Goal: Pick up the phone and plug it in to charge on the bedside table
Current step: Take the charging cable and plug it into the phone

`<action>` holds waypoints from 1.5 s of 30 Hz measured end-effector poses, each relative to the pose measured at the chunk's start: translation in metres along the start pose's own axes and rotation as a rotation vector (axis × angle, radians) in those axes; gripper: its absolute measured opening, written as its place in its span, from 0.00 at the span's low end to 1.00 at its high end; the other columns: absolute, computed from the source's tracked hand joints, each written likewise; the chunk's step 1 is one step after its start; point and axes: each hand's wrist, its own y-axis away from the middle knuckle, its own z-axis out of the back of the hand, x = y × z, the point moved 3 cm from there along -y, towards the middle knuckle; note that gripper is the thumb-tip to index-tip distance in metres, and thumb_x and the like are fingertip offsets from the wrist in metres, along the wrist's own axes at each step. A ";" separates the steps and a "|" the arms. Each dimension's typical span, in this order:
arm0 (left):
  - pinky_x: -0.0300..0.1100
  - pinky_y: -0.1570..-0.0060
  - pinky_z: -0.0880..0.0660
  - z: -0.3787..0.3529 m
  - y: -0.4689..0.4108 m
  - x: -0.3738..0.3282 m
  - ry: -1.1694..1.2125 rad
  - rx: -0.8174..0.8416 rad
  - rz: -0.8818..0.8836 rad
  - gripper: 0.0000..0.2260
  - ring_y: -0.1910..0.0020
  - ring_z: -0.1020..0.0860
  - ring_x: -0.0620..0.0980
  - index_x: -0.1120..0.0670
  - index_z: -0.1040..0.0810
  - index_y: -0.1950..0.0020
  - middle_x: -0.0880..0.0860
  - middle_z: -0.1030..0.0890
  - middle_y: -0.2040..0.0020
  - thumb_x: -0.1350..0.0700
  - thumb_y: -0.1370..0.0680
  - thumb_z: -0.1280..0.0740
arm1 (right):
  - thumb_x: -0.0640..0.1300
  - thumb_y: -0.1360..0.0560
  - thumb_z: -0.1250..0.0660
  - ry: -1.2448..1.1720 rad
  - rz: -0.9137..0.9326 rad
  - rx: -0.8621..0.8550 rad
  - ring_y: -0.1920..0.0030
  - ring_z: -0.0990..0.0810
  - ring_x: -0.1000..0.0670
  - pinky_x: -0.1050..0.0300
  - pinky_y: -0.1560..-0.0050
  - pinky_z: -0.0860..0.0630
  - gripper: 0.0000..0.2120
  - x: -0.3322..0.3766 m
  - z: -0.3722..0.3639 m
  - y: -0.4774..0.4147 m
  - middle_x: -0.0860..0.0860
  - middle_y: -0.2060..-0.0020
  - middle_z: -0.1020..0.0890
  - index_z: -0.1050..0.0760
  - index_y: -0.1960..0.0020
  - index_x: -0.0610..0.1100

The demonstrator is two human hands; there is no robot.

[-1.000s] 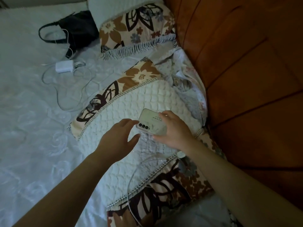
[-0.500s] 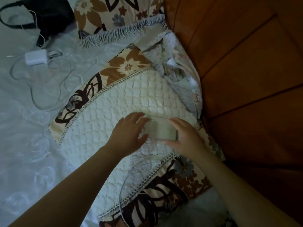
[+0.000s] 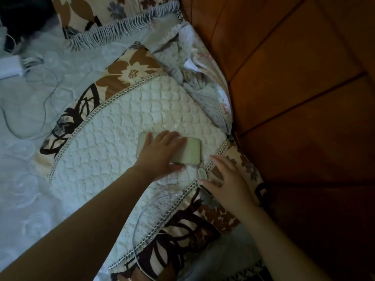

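Observation:
A pale phone [image 3: 191,151] lies flat on the white quilted pillow [image 3: 113,147]. My left hand [image 3: 162,153] rests on top of the phone, fingers spread over its middle and thumb along its near edge. My right hand [image 3: 227,181] is off the phone, fingers apart, on the pillow's flowered border just right of it. A thin white cable [image 3: 142,216] runs from the phone's near right corner, past a small tag [image 3: 202,172], down the pillow toward me.
A brown padded headboard [image 3: 294,98] fills the right side. A second flowered pillow [image 3: 113,15] lies at the top. A white charger block [image 3: 10,66] with a looped cable [image 3: 40,102] and a dark bag [image 3: 22,15] sit on the bedsheet at the upper left.
The phone has been laid flat on the pillow. My right hand has let go and moved off to the right; my left hand now lies across the phone.

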 end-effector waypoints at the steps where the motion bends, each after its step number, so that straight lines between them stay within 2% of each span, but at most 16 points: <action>1: 0.64 0.32 0.51 0.000 -0.001 0.000 -0.004 -0.005 0.000 0.36 0.28 0.44 0.54 0.46 0.43 0.28 0.50 0.38 0.27 0.39 0.32 0.32 | 0.59 0.31 0.32 -0.008 0.008 0.005 0.36 0.39 0.61 0.67 0.42 0.38 0.32 0.003 -0.003 0.003 0.56 0.32 0.35 0.36 0.30 0.50; 3: 0.65 0.32 0.50 0.002 -0.002 0.000 0.001 -0.015 0.004 0.36 0.29 0.42 0.54 0.45 0.41 0.28 0.50 0.36 0.28 0.39 0.32 0.32 | 0.58 0.30 0.33 -0.015 0.029 0.016 0.35 0.36 0.56 0.63 0.40 0.34 0.30 0.008 -0.008 0.009 0.54 0.32 0.34 0.36 0.31 0.50; 5: 0.65 0.32 0.49 0.006 0.000 -0.001 0.012 -0.021 0.017 0.36 0.30 0.41 0.55 0.46 0.40 0.28 0.51 0.35 0.28 0.39 0.33 0.31 | 0.57 0.29 0.33 -0.018 0.029 0.034 0.34 0.36 0.55 0.61 0.39 0.35 0.29 0.012 -0.013 0.014 0.53 0.32 0.34 0.35 0.31 0.50; 9: 0.64 0.33 0.47 0.013 0.017 0.009 0.008 -0.053 0.069 0.36 0.30 0.40 0.56 0.46 0.41 0.28 0.52 0.35 0.28 0.38 0.32 0.32 | 0.57 0.28 0.33 -0.015 0.025 0.053 0.34 0.37 0.56 0.66 0.39 0.39 0.27 0.018 -0.022 0.022 0.55 0.32 0.34 0.34 0.32 0.50; 12: 0.61 0.35 0.40 0.018 0.041 0.024 0.017 -0.102 0.131 0.37 0.33 0.37 0.58 0.49 0.39 0.28 0.55 0.33 0.30 0.40 0.33 0.31 | 0.55 0.28 0.33 -0.019 0.039 0.023 0.37 0.35 0.56 0.68 0.41 0.38 0.24 0.023 -0.025 0.028 0.55 0.36 0.31 0.31 0.35 0.49; 15: 0.58 0.37 0.36 0.021 0.070 0.037 0.035 -0.140 0.188 0.37 0.35 0.34 0.59 0.51 0.37 0.29 0.57 0.30 0.32 0.42 0.34 0.28 | 0.57 0.29 0.34 -0.016 -0.005 -0.007 0.38 0.32 0.53 0.59 0.41 0.32 0.21 0.026 -0.033 0.038 0.54 0.39 0.29 0.29 0.38 0.51; 18: 0.57 0.38 0.35 0.020 0.098 0.042 0.028 -0.138 0.196 0.38 0.36 0.33 0.60 0.51 0.36 0.29 0.57 0.30 0.33 0.39 0.34 0.29 | 0.58 0.28 0.35 0.011 -0.076 -0.031 0.43 0.28 0.51 0.52 0.45 0.27 0.20 0.029 -0.043 0.048 0.53 0.42 0.26 0.28 0.40 0.51; 26: 0.57 0.41 0.33 0.013 0.154 0.039 0.067 -0.163 0.201 0.37 0.37 0.31 0.61 0.52 0.35 0.29 0.57 0.29 0.34 0.41 0.34 0.28 | 0.54 0.28 0.35 0.013 -0.102 -0.090 0.53 0.26 0.55 0.58 0.54 0.26 0.17 0.052 -0.064 0.062 0.53 0.48 0.24 0.27 0.40 0.50; 30: 0.58 0.42 0.32 0.012 0.179 0.049 0.100 -0.175 0.222 0.35 0.38 0.30 0.61 0.54 0.33 0.30 0.59 0.27 0.36 0.43 0.34 0.27 | 0.52 0.27 0.34 0.008 -0.112 -0.099 0.56 0.26 0.54 0.58 0.57 0.27 0.17 0.063 -0.074 0.065 0.51 0.51 0.24 0.27 0.40 0.49; 35: 0.58 0.42 0.31 0.014 0.202 0.074 0.093 -0.158 0.267 0.36 0.39 0.29 0.61 0.54 0.34 0.30 0.59 0.27 0.36 0.42 0.34 0.27 | 0.52 0.27 0.34 0.010 -0.183 -0.168 0.56 0.25 0.52 0.60 0.59 0.30 0.19 0.069 -0.085 0.060 0.48 0.49 0.23 0.28 0.39 0.48; 39: 0.57 0.45 0.29 0.022 0.219 0.100 0.083 -0.161 0.289 0.37 0.42 0.28 0.63 0.56 0.33 0.31 0.61 0.27 0.38 0.44 0.35 0.26 | 0.54 0.27 0.36 0.087 -0.310 -0.264 0.48 0.23 0.45 0.51 0.55 0.24 0.22 0.072 -0.090 0.059 0.45 0.45 0.23 0.30 0.37 0.44; 41: 0.58 0.46 0.29 0.026 0.221 0.109 0.077 -0.169 0.290 0.37 0.43 0.28 0.63 0.56 0.33 0.31 0.61 0.26 0.38 0.44 0.35 0.25 | 0.56 0.27 0.36 0.132 -0.367 -0.309 0.48 0.24 0.43 0.51 0.57 0.25 0.22 0.073 -0.092 0.061 0.44 0.46 0.22 0.30 0.39 0.43; 45: 0.58 0.45 0.29 0.029 0.211 0.110 0.081 -0.169 0.236 0.36 0.41 0.29 0.63 0.55 0.33 0.31 0.60 0.27 0.37 0.43 0.34 0.27 | 0.57 0.27 0.36 0.129 -0.420 -0.381 0.55 0.23 0.45 0.55 0.66 0.28 0.19 0.076 -0.097 0.067 0.44 0.51 0.21 0.29 0.47 0.43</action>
